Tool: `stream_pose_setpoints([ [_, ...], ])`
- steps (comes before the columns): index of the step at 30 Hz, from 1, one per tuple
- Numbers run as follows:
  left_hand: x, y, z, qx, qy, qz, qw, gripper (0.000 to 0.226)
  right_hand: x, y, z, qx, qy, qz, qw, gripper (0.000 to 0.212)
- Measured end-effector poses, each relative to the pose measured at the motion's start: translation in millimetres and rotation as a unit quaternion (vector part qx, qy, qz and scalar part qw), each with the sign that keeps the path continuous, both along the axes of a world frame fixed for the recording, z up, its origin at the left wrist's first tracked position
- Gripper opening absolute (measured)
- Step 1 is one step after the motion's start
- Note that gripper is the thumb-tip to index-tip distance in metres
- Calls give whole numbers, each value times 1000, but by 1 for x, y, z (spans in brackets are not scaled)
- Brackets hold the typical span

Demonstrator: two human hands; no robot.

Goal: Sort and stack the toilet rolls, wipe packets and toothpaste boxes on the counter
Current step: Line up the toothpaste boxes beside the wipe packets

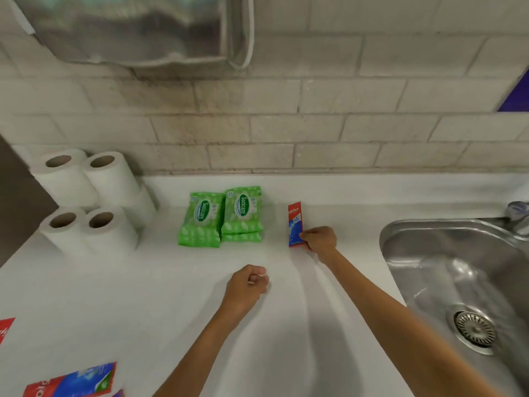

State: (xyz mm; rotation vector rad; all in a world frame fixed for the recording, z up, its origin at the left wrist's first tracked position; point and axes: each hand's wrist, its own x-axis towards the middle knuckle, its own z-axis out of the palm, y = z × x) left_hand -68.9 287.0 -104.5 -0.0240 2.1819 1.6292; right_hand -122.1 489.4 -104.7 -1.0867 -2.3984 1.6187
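My right hand (320, 241) grips the near end of a red and blue toothpaste box (294, 223) that lies on the white counter (171, 296), right of the wipes. Two piles of green wipe packets (202, 220) (243, 214) sit side by side at the counter's middle back. Several white toilet rolls (86, 202) stand stacked at the back left. My left hand (247, 285) hovers over the counter's middle, fingers curled, holding nothing. More toothpaste boxes (71, 381) (5, 329) lie at the near left edge.
A steel sink (463, 276) with a drain strainer fills the right side, its tap (516, 216) at the back. A tiled wall runs behind the counter. A metal dispenser (128, 30) hangs on the wall above the left.
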Motion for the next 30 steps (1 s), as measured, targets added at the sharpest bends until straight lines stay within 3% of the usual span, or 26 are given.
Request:
stream_pose_setpoints([
  [10,-4,-12,6,-37,40,-21,998,11,-21,-6,-10,171,-1,92,981,33],
  [16,-1,-9,9,-40,43,-56,997,11,-17,-2,-18,334,-37,237,911,40],
  [23,-3,-20,9,-51,48,-52,996,12,-23,-4,-13,355,-37,249,900,38],
  [30,3,-48,15,-64,50,-47,996,12,-3,-17,-7,330,25,186,925,34],
])
